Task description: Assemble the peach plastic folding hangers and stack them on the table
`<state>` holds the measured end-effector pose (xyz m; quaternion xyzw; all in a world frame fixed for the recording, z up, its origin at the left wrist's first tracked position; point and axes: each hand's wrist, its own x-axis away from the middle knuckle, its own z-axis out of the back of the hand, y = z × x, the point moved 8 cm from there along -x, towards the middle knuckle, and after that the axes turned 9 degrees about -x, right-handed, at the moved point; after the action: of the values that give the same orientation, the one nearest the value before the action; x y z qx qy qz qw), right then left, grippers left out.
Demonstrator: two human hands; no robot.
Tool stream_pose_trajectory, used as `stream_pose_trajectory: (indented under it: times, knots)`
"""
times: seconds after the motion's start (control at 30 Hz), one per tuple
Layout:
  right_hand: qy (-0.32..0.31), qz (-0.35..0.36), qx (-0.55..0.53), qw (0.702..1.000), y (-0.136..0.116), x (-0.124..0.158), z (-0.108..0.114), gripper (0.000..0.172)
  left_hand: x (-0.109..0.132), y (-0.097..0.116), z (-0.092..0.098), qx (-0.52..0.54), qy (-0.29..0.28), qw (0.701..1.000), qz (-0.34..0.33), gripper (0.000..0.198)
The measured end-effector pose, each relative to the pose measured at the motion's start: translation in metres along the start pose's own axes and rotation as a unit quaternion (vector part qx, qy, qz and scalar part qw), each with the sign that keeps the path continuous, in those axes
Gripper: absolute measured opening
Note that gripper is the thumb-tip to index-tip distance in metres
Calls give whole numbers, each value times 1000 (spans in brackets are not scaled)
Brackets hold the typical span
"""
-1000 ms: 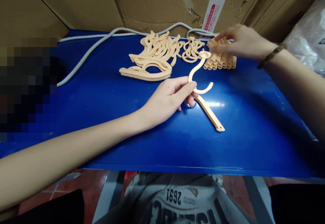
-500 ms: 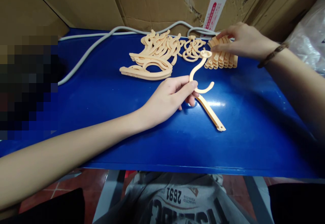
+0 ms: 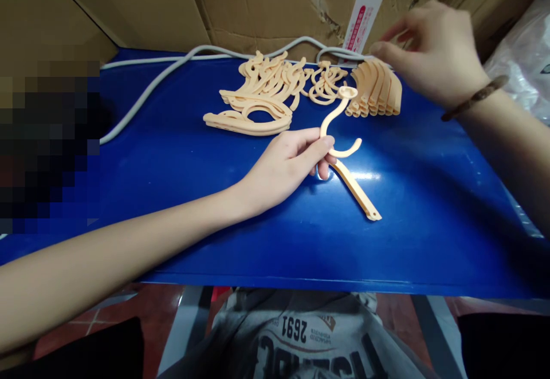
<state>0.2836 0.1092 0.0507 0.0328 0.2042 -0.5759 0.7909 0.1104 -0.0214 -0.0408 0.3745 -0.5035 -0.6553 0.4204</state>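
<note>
My left hand (image 3: 287, 164) is closed in a pinch over the middle of the blue table. Between its thumb and fingers is a cream plastic hanger hook (image 3: 330, 122), its flat round end pointing away from me. A cream hanger arm (image 3: 356, 190) slants out below the same fingers towards the front right; its upper end is hidden by the hand. My right hand (image 3: 429, 52) is raised at the back right, its fingers loosely curved and apart from the thumb, with nothing visible in them. Just left of and below it lies a row of stacked hanger arms (image 3: 376, 88).
A heap of curved hanger pieces (image 3: 272, 78) and a small pile of hooks (image 3: 325, 83) lie at the back. Longer hanger pieces (image 3: 247, 122) lie in front of the heap. A grey cable (image 3: 154, 95) runs along the cardboard (image 3: 258, 6). Clear plastic (image 3: 522, 63) is at right.
My right hand has lifted off the row of hanger arms and moved up and to the right. My left hand stays in place with the hook.
</note>
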Motion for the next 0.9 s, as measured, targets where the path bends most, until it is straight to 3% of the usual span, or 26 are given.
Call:
stream_pose_trajectory:
  times: [0.1,0.17,0.27,0.37,0.47,0.6,0.67,0.73,0.8,0.9]
  knots:
    - [43,51,6,998,-25,27,18,34,1,1,1,-6,0,1000,4,38]
    - [53,121,25,991,-44,52,22,33,2,1,2,-14,1,1000,5,40]
    - [6,227,56,972,-66,91,9,40,2,3,2,-27,6,1000,4,41]
    - [14,319,79,945,-79,119,0,46,2,2,3,-39,12,999,8,38]
    - [6,343,73,937,-82,127,-4,43,3,3,3,-55,9,998,6,37]
    - [-51,310,3,949,-79,125,-8,38,5,6,0,-57,-17,998,-14,36]
    - [-58,246,-101,962,-69,121,-5,32,5,7,3,-71,-10,997,-26,35]
    - [-58,152,-231,959,-55,117,-4,29,7,10,9,-157,20,986,-47,28]
    - [-70,60,-349,933,-42,116,-8,36,9,15,12,-304,47,949,-67,19]
    - [-106,-26,-466,878,-35,116,-21,51,12,20,7,-481,44,872,-80,28]
